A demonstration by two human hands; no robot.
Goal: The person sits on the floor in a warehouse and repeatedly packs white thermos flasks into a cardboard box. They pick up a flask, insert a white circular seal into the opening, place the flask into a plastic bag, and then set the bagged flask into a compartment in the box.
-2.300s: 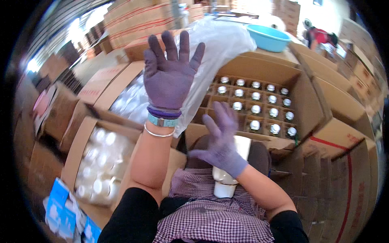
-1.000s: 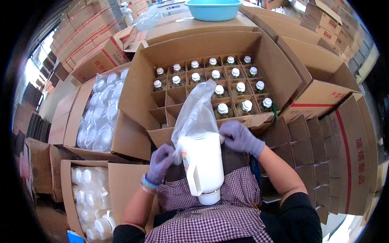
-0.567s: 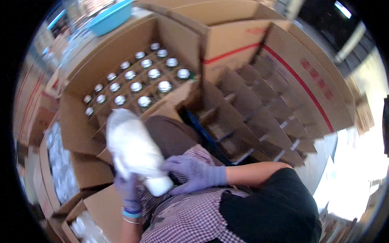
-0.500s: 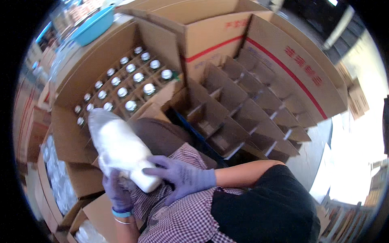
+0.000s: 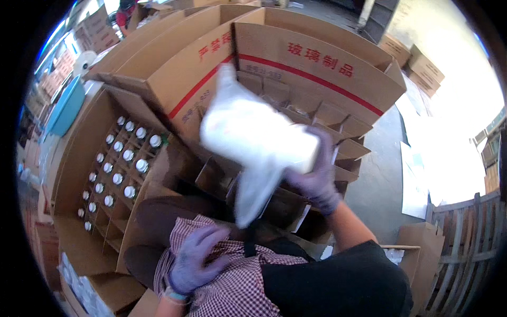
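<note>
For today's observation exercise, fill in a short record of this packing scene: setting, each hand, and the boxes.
Setting: stacked cardboard cartons around a seated person
Right hand: gloved, holds a white bottle in a clear bag, tilted, above the empty divided carton
Left hand: gloved, empty, resting on the checked apron
Left carton: dividers partly filled with capped bottles
</note>
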